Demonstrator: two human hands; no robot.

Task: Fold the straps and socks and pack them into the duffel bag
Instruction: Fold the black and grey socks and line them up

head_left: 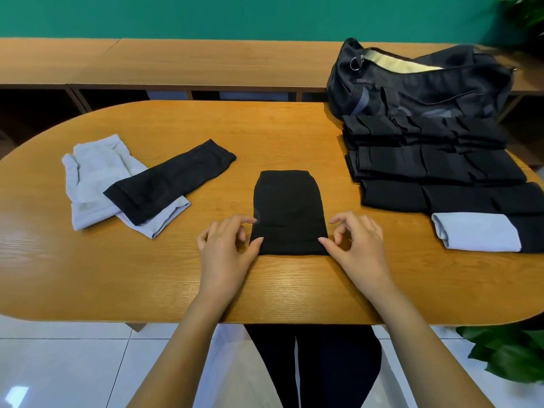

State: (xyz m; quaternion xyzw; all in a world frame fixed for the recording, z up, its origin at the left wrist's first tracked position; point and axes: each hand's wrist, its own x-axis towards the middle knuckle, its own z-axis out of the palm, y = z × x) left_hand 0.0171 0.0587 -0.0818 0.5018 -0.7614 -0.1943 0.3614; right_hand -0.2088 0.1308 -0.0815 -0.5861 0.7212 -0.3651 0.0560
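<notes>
Black piece lies flat on the table, well left of the duffel bag and nearer the person than it. Its long axis runs straight away from the person, w/ the near short edge between the hands.

L hand sits at the corner farther from the bag, R hand at the corner on the bag's side. Each thumb tip touches its corner; the other fingers are loosely curved above the cloth, not pinching, holding nothing. Both hands look equally near, so prob. a two-hand move: pinch both near corners and carry that edge away, along the long axis, to the far edge. Risk: uneven lift skews the fold.

The bag is unzipped, pale lining showing. Folded dark stack lies against the bag's near side, w/ a folded pale piece at the stack's near end. Far left of the bag, still unfolded: a black sleeve-like piece lying across a pale pile. Approx. mid-task; nothing visibly packed yet.
</notes>
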